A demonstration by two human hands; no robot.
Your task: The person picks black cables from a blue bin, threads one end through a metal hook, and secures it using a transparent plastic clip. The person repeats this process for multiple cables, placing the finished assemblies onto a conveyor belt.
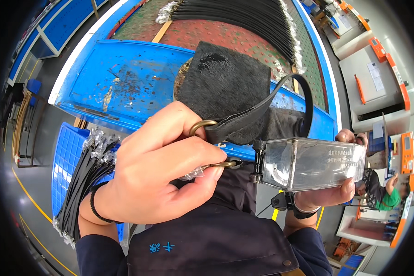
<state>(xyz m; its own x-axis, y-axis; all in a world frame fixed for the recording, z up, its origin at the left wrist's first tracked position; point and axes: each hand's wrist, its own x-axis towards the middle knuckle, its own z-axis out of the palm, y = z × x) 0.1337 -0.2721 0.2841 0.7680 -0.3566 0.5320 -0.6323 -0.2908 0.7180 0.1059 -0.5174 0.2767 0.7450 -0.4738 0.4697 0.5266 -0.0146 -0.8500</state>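
My left hand (161, 161) is closed, thumb and fingers pinching the brass fittings at one end of a black leather strap (244, 120). A brass ring (202, 126) shows at its index finger, and a brass hook (225, 163) sticks out by the thumb. The strap loops up and right, then drops behind a clear plastic case (317, 164). My right hand (324, 198) grips this box-shaped case from behind and below; several of its fingers are hidden. Black hinge-like metal (258, 162) at the case's left end is close to the hook.
Beyond my hands, a black fuzzy pad (230, 78) covers a round block on the blue bench ledge (124, 78). Rows of black straps (234, 16) with wrapped ends lie on the bench. A blue crate (66, 161) with a strap bundle (85, 184) is at left. Another person (384, 193) sits far right.
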